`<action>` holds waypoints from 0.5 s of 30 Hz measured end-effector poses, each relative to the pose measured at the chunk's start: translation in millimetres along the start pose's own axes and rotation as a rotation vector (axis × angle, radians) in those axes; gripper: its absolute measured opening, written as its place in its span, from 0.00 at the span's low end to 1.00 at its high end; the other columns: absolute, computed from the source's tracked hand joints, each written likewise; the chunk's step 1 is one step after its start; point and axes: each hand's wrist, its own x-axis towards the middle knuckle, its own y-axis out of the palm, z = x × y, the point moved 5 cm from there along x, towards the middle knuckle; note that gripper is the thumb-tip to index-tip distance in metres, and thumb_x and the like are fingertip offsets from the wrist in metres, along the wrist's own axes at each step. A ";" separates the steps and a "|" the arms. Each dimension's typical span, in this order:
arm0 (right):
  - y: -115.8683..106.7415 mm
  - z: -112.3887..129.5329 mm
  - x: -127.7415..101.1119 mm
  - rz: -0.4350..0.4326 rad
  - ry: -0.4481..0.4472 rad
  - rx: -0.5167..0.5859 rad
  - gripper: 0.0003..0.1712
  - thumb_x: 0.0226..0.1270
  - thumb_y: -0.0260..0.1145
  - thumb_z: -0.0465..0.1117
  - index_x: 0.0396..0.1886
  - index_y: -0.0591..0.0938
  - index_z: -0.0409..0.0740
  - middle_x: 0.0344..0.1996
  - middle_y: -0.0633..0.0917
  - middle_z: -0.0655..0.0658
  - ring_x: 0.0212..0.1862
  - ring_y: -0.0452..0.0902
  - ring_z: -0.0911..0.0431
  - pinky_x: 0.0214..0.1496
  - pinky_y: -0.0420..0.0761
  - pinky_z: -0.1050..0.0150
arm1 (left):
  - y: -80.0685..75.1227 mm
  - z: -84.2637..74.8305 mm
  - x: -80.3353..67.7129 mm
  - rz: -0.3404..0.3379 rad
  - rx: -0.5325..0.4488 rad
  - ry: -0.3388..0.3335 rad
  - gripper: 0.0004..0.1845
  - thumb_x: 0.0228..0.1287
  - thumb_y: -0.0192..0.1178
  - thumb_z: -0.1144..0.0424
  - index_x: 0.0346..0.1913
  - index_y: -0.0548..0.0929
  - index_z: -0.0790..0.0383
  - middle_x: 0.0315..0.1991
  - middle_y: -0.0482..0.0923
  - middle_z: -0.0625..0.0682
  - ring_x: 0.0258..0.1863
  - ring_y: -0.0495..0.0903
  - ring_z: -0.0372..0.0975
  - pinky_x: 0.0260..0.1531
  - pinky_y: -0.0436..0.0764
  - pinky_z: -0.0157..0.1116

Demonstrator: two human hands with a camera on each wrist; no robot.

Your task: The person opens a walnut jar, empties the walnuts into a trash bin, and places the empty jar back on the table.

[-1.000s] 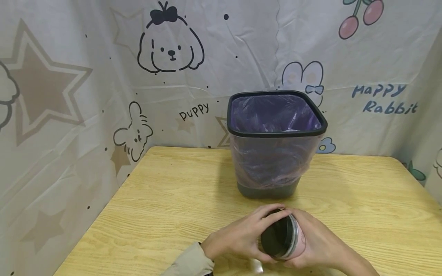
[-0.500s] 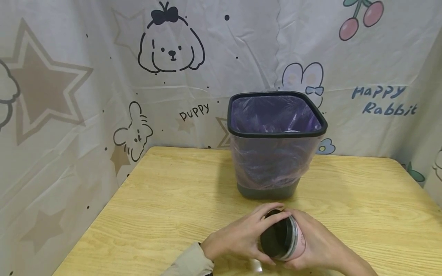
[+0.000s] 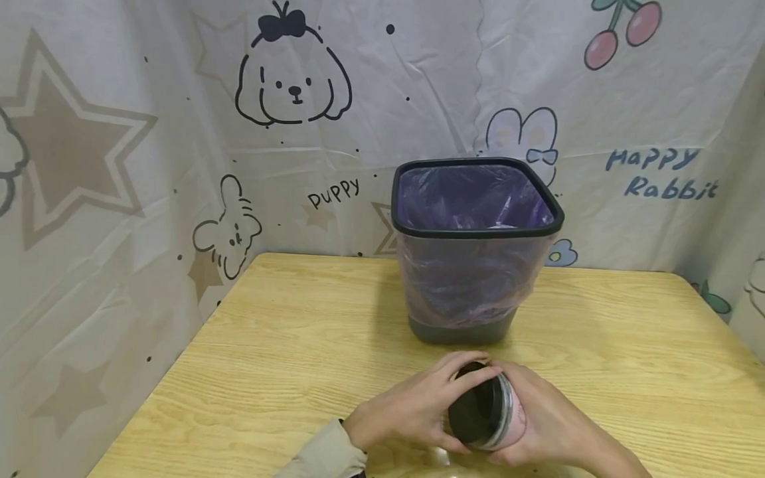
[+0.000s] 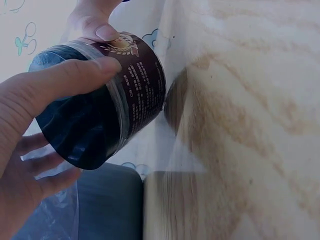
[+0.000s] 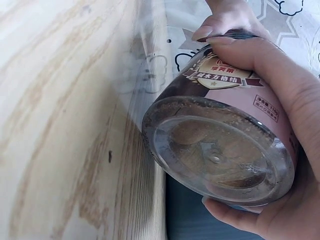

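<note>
A clear jar (image 3: 515, 421) with a pink and dark brown label is tilted low above the table's front part, its black lid (image 3: 475, 415) facing left. My left hand (image 3: 412, 408) grips the lid, thumb on one side and fingers on the other. Around the jar's body curls my right hand (image 3: 552, 421). In the left wrist view the lid (image 4: 75, 127) is on the jar, and the thumb lies across its edge. The right wrist view shows the clear base (image 5: 215, 155), with brownish contents behind it. Part of the label is covered by the right hand.
Just behind the hands stands a grey waste bin (image 3: 460, 332) with a black rim and a purple liner bag. The wooden table (image 3: 287, 332) reaches back to a patterned cloth (image 3: 335, 153). A bright glint (image 3: 441, 457) shows on the tabletop below the left hand.
</note>
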 end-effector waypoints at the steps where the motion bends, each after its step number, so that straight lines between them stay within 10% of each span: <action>1: 0.3 -0.1 0.4 0.001 0.000 0.005 0.62 0.19 0.86 0.60 0.62 0.72 0.46 0.51 0.77 0.60 0.47 0.76 0.63 0.44 0.81 0.61 | -0.2 -0.2 -0.2 0.001 0.003 0.008 0.63 0.39 0.79 0.46 0.76 0.49 0.53 0.72 0.52 0.54 0.71 0.55 0.39 0.68 0.57 0.30; 15: 0.1 -1.6 -0.3 0.012 0.027 -0.010 0.61 0.19 0.85 0.62 0.62 0.71 0.49 0.49 0.77 0.60 0.45 0.75 0.64 0.43 0.80 0.63 | -1.8 -0.1 1.0 -0.023 -0.004 0.020 0.63 0.39 0.79 0.47 0.76 0.50 0.55 0.71 0.55 0.54 0.70 0.57 0.38 0.68 0.56 0.30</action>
